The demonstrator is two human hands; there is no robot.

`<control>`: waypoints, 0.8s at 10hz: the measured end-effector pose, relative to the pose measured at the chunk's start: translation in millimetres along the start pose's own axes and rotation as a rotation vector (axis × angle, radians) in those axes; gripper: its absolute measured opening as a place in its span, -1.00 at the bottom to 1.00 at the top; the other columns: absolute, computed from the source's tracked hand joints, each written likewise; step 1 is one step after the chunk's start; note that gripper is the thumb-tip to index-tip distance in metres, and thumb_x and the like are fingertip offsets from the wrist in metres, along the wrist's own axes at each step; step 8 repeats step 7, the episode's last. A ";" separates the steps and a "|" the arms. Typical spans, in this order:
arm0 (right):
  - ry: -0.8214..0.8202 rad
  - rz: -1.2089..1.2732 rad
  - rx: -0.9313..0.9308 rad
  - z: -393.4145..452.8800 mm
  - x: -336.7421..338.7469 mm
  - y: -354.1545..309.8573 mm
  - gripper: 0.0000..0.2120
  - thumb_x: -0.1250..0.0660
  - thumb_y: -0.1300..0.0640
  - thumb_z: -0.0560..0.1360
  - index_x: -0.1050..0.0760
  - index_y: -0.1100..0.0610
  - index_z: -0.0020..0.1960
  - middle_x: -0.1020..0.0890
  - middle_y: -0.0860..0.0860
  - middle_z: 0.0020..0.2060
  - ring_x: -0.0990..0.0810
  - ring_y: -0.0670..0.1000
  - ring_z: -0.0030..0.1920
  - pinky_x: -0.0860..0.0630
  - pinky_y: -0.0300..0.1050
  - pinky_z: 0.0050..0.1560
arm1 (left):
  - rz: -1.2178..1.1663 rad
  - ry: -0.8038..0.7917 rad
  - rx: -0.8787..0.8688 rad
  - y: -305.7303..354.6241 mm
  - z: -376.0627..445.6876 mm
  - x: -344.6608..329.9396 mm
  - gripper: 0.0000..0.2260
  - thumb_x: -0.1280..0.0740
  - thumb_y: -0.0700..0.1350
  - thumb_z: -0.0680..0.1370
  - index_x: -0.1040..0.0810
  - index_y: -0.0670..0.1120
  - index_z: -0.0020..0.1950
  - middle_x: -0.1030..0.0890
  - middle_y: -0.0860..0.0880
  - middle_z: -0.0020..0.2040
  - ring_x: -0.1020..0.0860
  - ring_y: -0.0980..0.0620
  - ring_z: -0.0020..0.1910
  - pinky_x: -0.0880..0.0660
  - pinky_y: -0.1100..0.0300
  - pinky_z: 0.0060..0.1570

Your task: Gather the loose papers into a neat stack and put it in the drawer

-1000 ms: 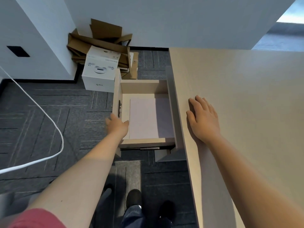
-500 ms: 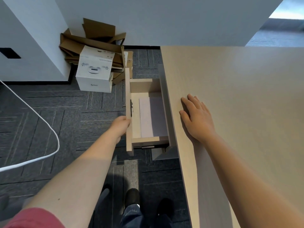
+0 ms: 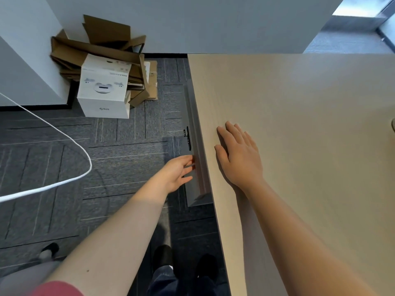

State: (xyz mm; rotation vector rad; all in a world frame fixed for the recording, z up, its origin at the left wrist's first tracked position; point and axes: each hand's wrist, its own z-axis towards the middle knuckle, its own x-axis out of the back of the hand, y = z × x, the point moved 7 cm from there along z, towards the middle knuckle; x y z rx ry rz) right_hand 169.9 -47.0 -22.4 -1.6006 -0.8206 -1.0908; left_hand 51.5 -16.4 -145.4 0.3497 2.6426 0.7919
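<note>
Pressing with straight fingers, the left hand [image 3: 178, 171] touches the grey front of the drawer [image 3: 193, 146], which sits shut under the left edge of the tabletop [image 3: 299, 124]. A small dark lock or handle piece [image 3: 187, 136] shows on the drawer front just beyond the fingertips. The papers are out of sight; with the drawer shut, I cannot tell where they lie. The right hand [image 3: 239, 158] rests flat and open on the tabletop near its left edge, fingers pointing away, holding nothing. On the dark carpeted floor [image 3: 128, 167] to the far left stands a white product box [image 3: 103, 90] against a heap of flattened brown cardboard [image 3: 102, 45]. A white cable [image 3: 64, 133] loops across the left of the view. Dark shoes [image 3: 162, 255] show at the near edge.
</note>
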 end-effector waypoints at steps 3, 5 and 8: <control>0.030 0.007 0.003 0.5 -1.9 -2.3 -0.54 0.00 0.06 0.57 -0.13 0.07 0.46 -0.14 0.05 0.51 -0.01 0.02 0.52 0.13 -0.09 0.48 | -0.031 0.050 0.015 -5.1 12.8 -6.3 -0.81 -0.10 -0.10 0.60 -0.50 -0.06 -0.02 -0.53 -0.08 0.17 -0.46 -0.04 0.22 -0.35 0.02 0.34; 0.021 0.022 -0.003 0.0 -3.3 -0.6 -0.54 0.00 0.06 0.58 -0.12 0.07 0.46 -0.12 0.03 0.51 0.01 0.01 0.52 0.15 -0.10 0.48 | -0.040 0.021 0.050 -1.8 4.8 -11.0 -0.72 -0.09 -0.07 0.61 -0.48 -0.13 0.21 -0.49 -0.08 0.29 -0.41 -0.06 0.34 -0.29 0.02 0.39; -0.054 0.919 -0.297 -8.2 21.0 11.3 -0.79 -0.17 0.25 0.53 -0.51 0.15 0.10 -0.57 0.07 0.08 -0.44 0.08 0.27 -0.31 -0.08 0.29 | 0.067 0.044 -0.043 18.6 -36.8 1.4 -0.60 -0.01 -0.04 0.62 -0.27 -0.10 0.44 -0.27 -0.08 0.50 -0.19 -0.04 0.50 -0.11 0.05 0.46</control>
